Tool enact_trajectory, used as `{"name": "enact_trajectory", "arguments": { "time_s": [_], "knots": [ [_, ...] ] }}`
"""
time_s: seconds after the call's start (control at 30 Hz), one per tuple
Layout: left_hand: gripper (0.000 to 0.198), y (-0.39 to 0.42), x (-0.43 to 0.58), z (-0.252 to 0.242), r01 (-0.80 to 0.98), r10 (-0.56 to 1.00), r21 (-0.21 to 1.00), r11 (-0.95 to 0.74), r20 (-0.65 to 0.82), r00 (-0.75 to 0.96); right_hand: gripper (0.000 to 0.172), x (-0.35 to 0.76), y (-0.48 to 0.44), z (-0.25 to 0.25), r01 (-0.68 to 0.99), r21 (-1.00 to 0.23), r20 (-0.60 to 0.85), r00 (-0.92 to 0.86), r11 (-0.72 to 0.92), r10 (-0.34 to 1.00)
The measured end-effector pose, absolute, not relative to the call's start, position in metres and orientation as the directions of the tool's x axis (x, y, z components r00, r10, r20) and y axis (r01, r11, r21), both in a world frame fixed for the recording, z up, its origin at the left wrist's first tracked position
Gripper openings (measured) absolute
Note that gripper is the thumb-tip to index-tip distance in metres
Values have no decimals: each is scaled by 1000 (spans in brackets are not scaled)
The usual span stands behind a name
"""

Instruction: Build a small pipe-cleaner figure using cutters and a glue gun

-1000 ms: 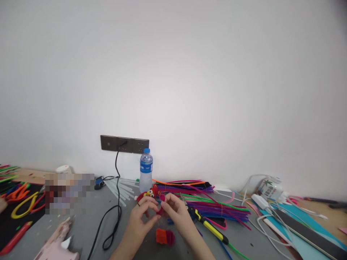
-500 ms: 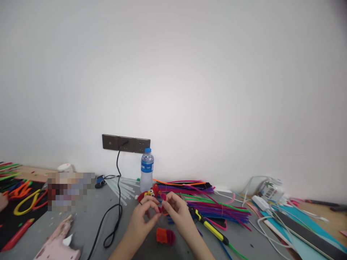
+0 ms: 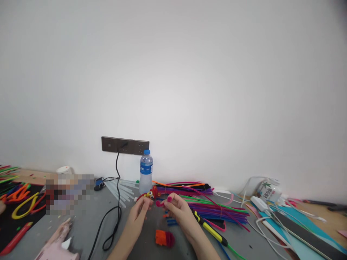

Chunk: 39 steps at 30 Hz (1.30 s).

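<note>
Between the fingertips of my right hand (image 3: 177, 209) is a small curled magenta pipe-cleaner piece (image 3: 159, 204), one end of it pointing toward my left hand. My left hand (image 3: 139, 213) is just left of it, thumb and index finger pressed together; whether something is pinched there is too small to tell. On the grey table below both hands lies an orange and magenta fuzzy piece (image 3: 164, 238). A red and yellow figure with googly eyes (image 3: 149, 195) rests behind my left hand, in front of the water bottle (image 3: 146, 175).
Bundled pipe cleaners (image 3: 211, 209) and a yellow-black tool (image 3: 213, 233) lie at the right. White cables (image 3: 261, 224) and a dark flat device (image 3: 303, 231) are farther right. A black cord (image 3: 119, 213) and a pink glue gun (image 3: 58, 245) lie left. Part of another person's hand shows at the left edge.
My hands have moved apart. The magenta piece now shows at my right fingertips, and my left fingers have drawn back from it and closed together.
</note>
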<state>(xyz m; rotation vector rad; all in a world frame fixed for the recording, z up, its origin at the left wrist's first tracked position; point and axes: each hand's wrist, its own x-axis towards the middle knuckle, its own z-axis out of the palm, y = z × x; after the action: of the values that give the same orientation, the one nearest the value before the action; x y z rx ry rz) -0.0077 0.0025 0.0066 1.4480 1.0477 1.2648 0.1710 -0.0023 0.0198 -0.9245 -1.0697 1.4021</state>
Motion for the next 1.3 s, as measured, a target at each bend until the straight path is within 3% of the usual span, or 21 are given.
{"name": "enact_trajectory", "arguments": {
  "time_s": [0.23,0.47,0.8,0.97,1.07,1.17,1.23,1.3],
  "knots": [
    [33,1,-5,10,-47,960,985,-167,174,220,44,165,-1,13,-236,-971,74,-168,33,983],
    [33,3,-6,11,-26,971,996,-87,90,223,41,175,-4,24,-38,-986,167,-139,163,976],
    [31,3,-8,16,28,960,986,-162,151,235,36,181,-13,34,194,-961,160,-192,197,968],
    [20,0,-12,18,290,935,904,-316,244,258,43,181,-10,29,179,-976,89,-178,121,980],
    [13,-4,-13,19,431,880,771,-469,367,301,47,182,-9,24,135,-991,-51,-183,-26,982],
    [15,-5,-15,17,450,775,631,-632,511,372,50,183,-9,22,68,-991,-124,-188,-113,974],
    [15,-4,-16,15,459,778,628,-628,515,360,49,183,-9,23,39,-994,-106,-190,-100,976],
    [14,-4,-15,16,459,850,715,-527,429,307,47,183,-9,24,45,-998,-53,-184,-45,982]
  ]
}}
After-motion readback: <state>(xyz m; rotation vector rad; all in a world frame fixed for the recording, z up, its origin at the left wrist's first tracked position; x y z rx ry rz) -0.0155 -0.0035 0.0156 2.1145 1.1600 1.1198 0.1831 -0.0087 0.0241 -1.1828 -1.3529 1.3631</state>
